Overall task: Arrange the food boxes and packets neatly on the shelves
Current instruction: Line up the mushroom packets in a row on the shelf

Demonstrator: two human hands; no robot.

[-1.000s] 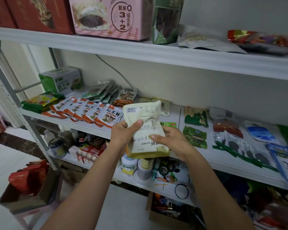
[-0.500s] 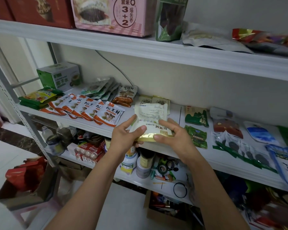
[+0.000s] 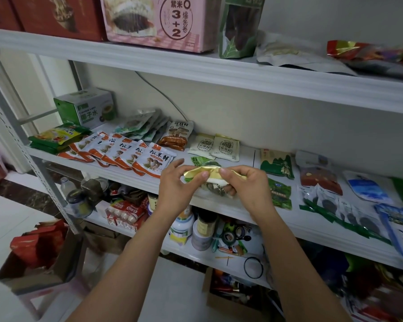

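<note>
Both hands hold one cream and gold packet (image 3: 207, 174) edge-on over the front of the white middle shelf (image 3: 230, 205). My left hand (image 3: 176, 183) pinches its left end and my right hand (image 3: 244, 184) pinches its right end. Two matching cream packets (image 3: 215, 147) lie flat just behind it. A fanned row of white and orange mushroom packets (image 3: 126, 154) lies to the left. A green seaweed packet (image 3: 199, 160) is partly hidden under the held packet.
Green packets (image 3: 277, 165), a brown one (image 3: 319, 178) and blue ones (image 3: 368, 188) lie to the right. A green box (image 3: 89, 109) stands at the back left. Pink and red boxes (image 3: 158, 19) fill the top shelf. Jars and bottles (image 3: 191, 228) sit below. An open carton (image 3: 40, 259) stands on the floor.
The packet was upright in both hands over the shelf edge. It has tipped down and forward, now lying edge-on low over the shelf, still held at both ends.
</note>
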